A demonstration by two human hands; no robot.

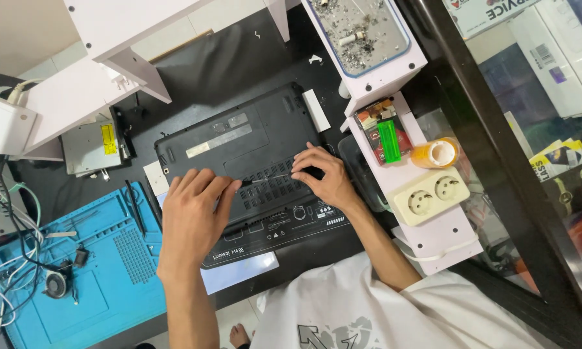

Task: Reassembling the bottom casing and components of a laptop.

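A black laptop (239, 139) lies upside down on the dark work surface, its underside facing up. My left hand (194, 216) grips the black handle of a thin screwdriver (268, 178), whose metal shaft runs right across the laptop's vent grille. My right hand (323, 174) rests on the laptop's right part, fingertips pinching the shaft near its tip. The tip itself is hidden under my fingers.
A blue silicone repair mat (110, 258) with tweezers and small parts lies left. An optical drive (90, 147) sits at the back left. A white shelf (394, 174) on the right carries a lighter, a pack, an orange tape roll and a double socket (431, 195). An ash-filled tray (362, 29) stands behind.
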